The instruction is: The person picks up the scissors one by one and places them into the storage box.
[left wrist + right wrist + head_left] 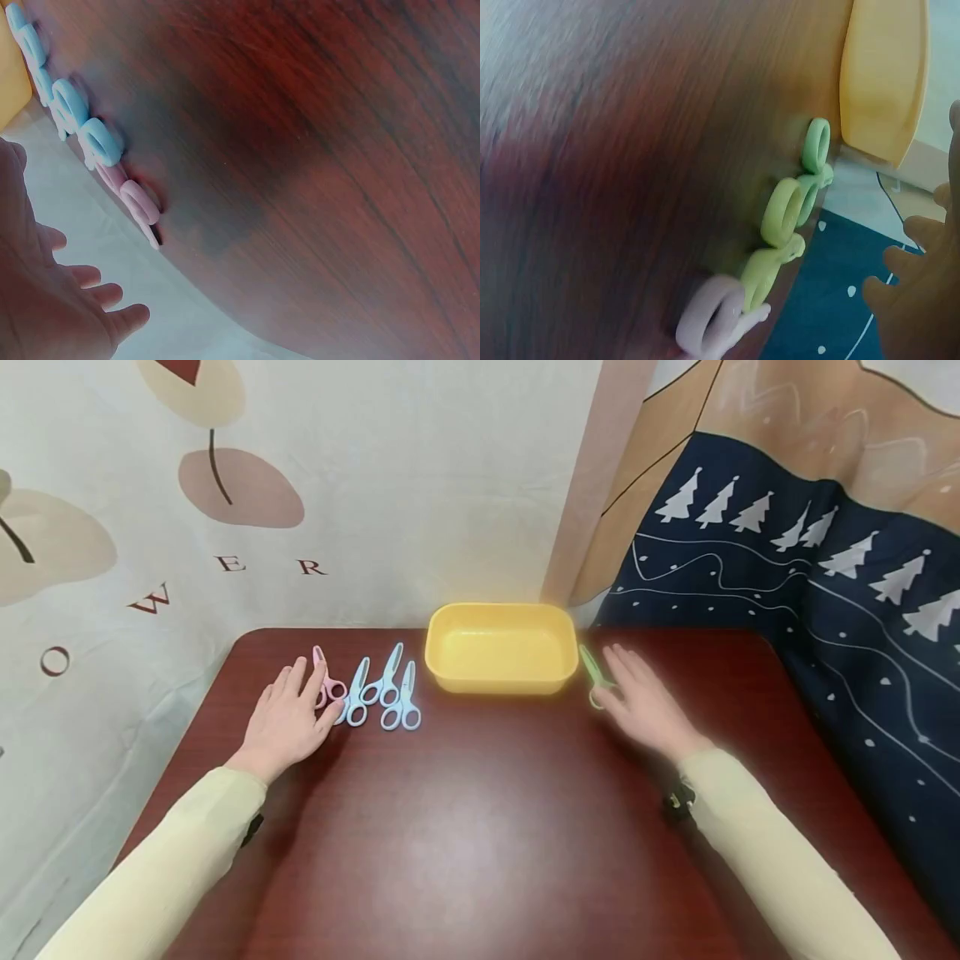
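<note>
My left hand (288,714) hovers with fingers spread at the left of the table, partly covering a pair of pink scissors (331,690). Just right of it lie several light-blue scissors (408,693), handles toward me. On the other side, my right hand (648,702) is held out flat, its thumb overlapping green scissors (591,667). The right wrist view reveals yellow-green scissors (780,214) and pale pink scissors (709,319) beside the green ones, mostly hidden by the hand in the head view. Neither palm holds anything.
A yellow plastic bin (502,683) stands at the table's back edge, between the two groups of scissors. The dark red-brown wooden table (480,827) meets a pale printed curtain (420,510) behind and a navy tree-patterned cloth (750,552) at right.
</note>
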A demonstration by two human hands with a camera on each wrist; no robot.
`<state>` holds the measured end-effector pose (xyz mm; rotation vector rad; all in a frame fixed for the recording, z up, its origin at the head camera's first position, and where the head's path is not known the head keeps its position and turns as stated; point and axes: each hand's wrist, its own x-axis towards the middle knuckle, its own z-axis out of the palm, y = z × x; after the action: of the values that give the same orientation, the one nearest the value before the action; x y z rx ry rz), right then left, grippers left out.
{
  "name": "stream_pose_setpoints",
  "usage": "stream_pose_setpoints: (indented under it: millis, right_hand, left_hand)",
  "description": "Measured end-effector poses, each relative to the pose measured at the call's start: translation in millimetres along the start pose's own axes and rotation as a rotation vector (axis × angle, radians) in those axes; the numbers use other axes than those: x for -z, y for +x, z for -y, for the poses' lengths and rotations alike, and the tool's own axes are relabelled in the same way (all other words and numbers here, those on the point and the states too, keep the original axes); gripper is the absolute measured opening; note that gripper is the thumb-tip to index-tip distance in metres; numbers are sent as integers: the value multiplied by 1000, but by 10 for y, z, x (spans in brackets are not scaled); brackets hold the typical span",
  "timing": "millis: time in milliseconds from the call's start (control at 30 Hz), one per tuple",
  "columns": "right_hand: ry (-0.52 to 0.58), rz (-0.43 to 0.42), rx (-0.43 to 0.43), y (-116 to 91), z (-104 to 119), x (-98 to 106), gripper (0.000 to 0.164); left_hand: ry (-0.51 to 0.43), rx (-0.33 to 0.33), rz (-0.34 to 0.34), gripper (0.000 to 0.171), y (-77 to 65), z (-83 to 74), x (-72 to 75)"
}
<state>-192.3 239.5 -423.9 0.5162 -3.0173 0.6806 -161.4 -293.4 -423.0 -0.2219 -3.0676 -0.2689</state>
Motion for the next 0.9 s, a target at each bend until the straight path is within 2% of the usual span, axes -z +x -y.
stream_pose_setpoints:
  millis: [167,333,600,767,900]
  right_hand:
    - [31,1,-32,-6,49,-25,76]
    - [49,43,-92,3,130,-36,74]
    - [117,7,3,39,180,-70,72]
    - [209,-36,28,99,266,-91,68]
    - [259,-62,33,143,332,-119,68]
  left_hand:
    - [-5,-19,-36,71,17,9,-14]
    - [-11,-16,-24,69,39,10,-27]
    - [-24,6,28,68,83,-40,-50]
    - [-41,7,22,62,94,-85,-36]
    - [-46,22,43,58,92,-124,-28]
